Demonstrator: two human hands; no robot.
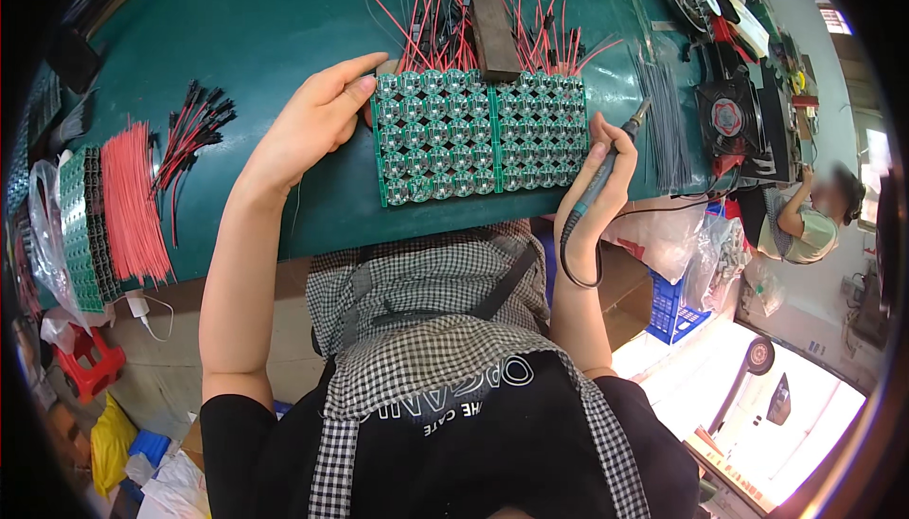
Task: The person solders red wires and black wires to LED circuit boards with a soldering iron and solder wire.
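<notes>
The green circuit board [436, 134] lies on the surface [275, 17], its top edge under a dark bar [489, 22]. The left hand [308, 121] is at its upper left corner, grip hard to tell; the right hand [615, 187] grasps a soldering iron [596, 184].

Red plastic stool [114, 360] and crumpled yellow bag [110, 438], lower left

At right, a blue plastic crate [668, 309] near a brown cardboard box [622, 294]; beyond, a person [808, 235].
</notes>
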